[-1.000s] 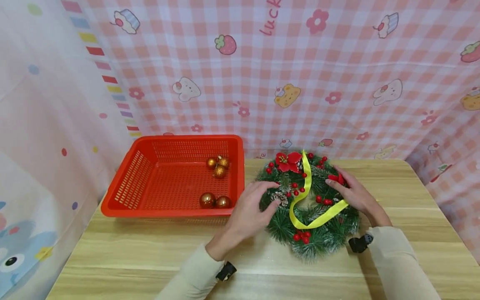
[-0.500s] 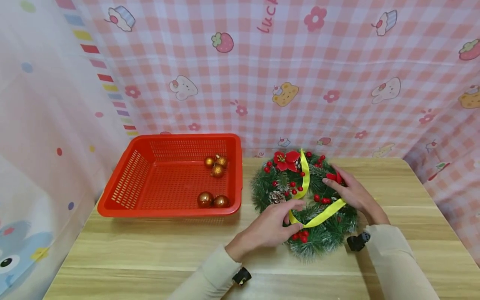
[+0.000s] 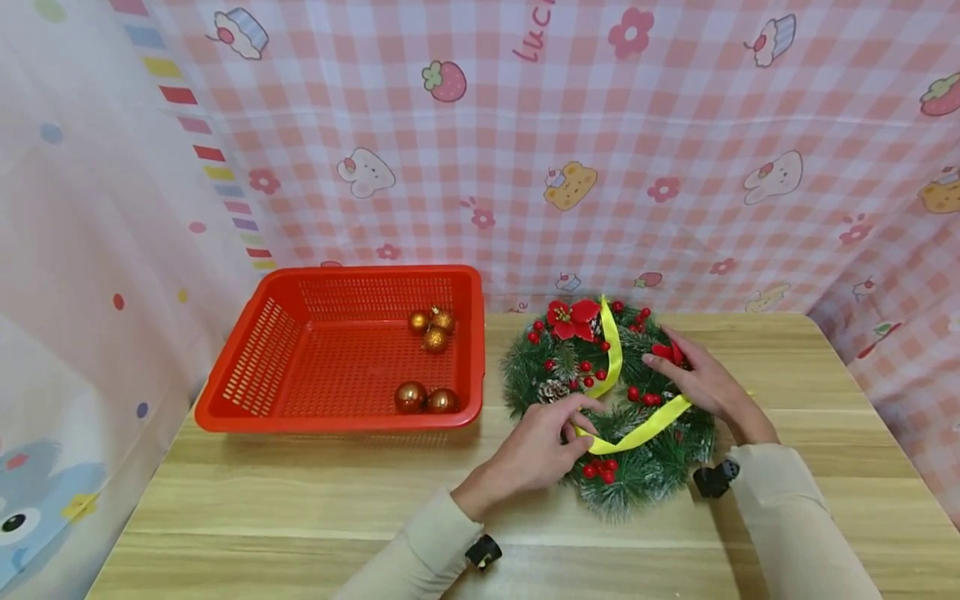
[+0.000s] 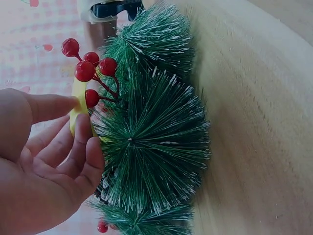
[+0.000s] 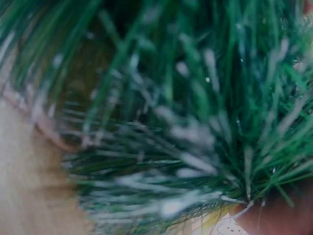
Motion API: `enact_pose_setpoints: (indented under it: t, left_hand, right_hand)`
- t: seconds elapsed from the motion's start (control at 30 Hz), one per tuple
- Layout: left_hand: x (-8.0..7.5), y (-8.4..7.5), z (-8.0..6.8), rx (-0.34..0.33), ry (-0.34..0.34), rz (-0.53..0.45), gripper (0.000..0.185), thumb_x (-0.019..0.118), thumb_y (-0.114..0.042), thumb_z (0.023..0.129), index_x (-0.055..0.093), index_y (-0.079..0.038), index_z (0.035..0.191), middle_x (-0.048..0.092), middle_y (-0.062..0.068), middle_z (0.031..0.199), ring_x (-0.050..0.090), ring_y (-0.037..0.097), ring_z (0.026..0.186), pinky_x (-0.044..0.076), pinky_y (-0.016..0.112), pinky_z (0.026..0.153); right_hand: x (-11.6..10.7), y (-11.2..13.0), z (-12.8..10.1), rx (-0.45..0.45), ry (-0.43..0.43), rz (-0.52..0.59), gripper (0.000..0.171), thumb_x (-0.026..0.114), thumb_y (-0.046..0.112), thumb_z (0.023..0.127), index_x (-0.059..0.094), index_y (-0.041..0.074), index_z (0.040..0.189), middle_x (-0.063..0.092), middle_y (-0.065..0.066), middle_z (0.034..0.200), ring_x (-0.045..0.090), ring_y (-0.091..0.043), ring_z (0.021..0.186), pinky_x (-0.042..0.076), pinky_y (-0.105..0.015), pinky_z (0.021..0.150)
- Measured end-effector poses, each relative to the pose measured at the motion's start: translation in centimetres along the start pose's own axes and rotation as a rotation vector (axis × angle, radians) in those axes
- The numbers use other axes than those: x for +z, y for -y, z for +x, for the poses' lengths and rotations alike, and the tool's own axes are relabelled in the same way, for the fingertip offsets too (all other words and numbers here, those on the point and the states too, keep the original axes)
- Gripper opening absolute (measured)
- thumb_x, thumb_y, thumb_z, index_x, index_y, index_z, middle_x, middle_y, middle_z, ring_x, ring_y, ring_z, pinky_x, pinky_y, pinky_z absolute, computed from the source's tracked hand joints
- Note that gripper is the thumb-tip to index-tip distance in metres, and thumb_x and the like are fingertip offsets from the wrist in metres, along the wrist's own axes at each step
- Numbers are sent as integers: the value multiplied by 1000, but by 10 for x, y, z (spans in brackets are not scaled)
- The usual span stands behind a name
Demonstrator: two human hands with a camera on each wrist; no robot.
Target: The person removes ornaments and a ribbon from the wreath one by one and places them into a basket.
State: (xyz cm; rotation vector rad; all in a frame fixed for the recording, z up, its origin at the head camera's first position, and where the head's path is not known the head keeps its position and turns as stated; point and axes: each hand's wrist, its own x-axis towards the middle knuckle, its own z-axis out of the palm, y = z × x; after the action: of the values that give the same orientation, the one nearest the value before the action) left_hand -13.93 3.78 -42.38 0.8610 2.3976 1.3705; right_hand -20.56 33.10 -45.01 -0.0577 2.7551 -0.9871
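Observation:
A green Christmas wreath (image 3: 618, 492) with frosted needles, red berries (image 3: 600, 470), a pinecone (image 3: 552, 391) and a red poinsettia (image 3: 572, 320) lies on the table. My left hand (image 3: 536, 442) pinches a yellow ribbon (image 3: 645, 429) over the wreath's lower left; the left wrist view shows the ribbon (image 4: 78, 93) between thumb and fingers, beside red berries (image 4: 85, 71). On the wreath's right side, my right hand (image 3: 708, 387) grips its rim, the thumb by another red flower (image 3: 667, 354). The ribbon runs beneath that hand. Blurred needles (image 5: 195, 122) fill most of the right wrist view.
Left of the wreath stands a red plastic basket (image 3: 247, 367) holding several gold bauble ornaments (image 3: 410, 397). The wooden table (image 3: 300, 508) ends at a pink checked curtain (image 3: 450, 167) behind, with a white curtain (image 3: 90, 292) at the left.
My left hand has moved right and down from the pinecone to the ribbon and now pinches it, drawing its lower curve slightly left. The right hand stays on the wreath.

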Motion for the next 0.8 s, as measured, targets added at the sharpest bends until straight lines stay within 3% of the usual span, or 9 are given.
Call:
enact_pose_setpoints:
  t: [0.17,0.27,0.53,0.8]
  left_hand:
    - [-3,-2,-3,20,-72,-44,19,64,-3,94,68,-9,112,71,-3,88,58,-2,71,49,16,69]
    - [-7,-4,-6,43,-79,-45,17,63,-3,95,68,-10,109,71,-2,89,58,-2,73,50,16,71]
    - [-9,-10,-15,113,-25,22,12,62,0,94,65,-7,103,72,3,90,60,-2,79,49,13,75]
    - [-15,-23,-22,135,4,49,12,61,0,95,64,-11,100,70,1,89,58,-2,79,48,13,74]
  right_hand:
    - [-2,1,1,-3,9,-29,91,43,66,96,6,13,160,9,-30,161,11,-56,143,14,-74,108]
    - [-2,1,0,6,15,-40,91,42,66,96,6,14,161,8,-31,161,11,-57,143,14,-75,107]
    - [-3,5,3,34,43,-85,93,42,70,94,6,16,161,10,-33,160,14,-58,142,19,-74,106]
    - [-13,4,5,41,119,-101,96,43,72,93,4,16,161,12,-34,159,19,-60,139,23,-75,104]
